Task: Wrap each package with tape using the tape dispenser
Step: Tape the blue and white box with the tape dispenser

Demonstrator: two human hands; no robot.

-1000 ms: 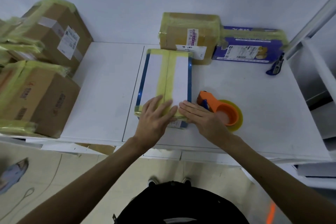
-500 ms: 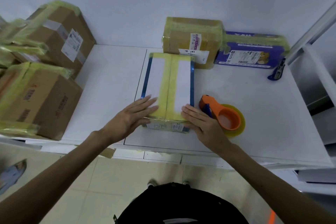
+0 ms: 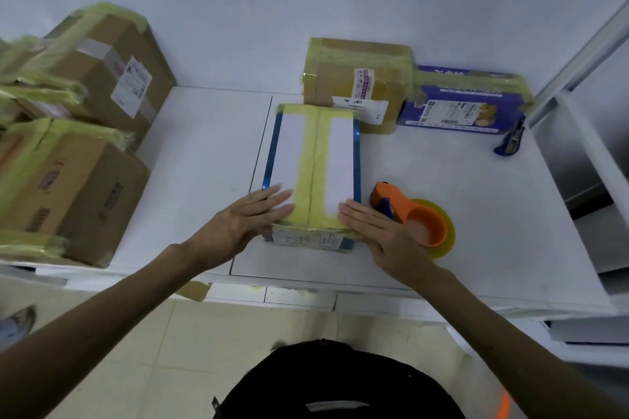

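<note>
Head view: your box (image 3: 316,163) lies mid-frame on the table (image 3: 204,146), its long side running away from you; your left hand (image 3: 245,224) and right hand (image 3: 377,231) lie flat, fingers straight, on its near top corners. It looks like light, stiff cardboard; the glossy tape is likely slick, so grip the long side walls. The dispenser (image 3: 412,218) sits just right of the box, beside your right hand; a brown box (image 3: 354,78) crowds the far end; taped boxes (image 3: 85,180) fill the left of the frame.
</note>
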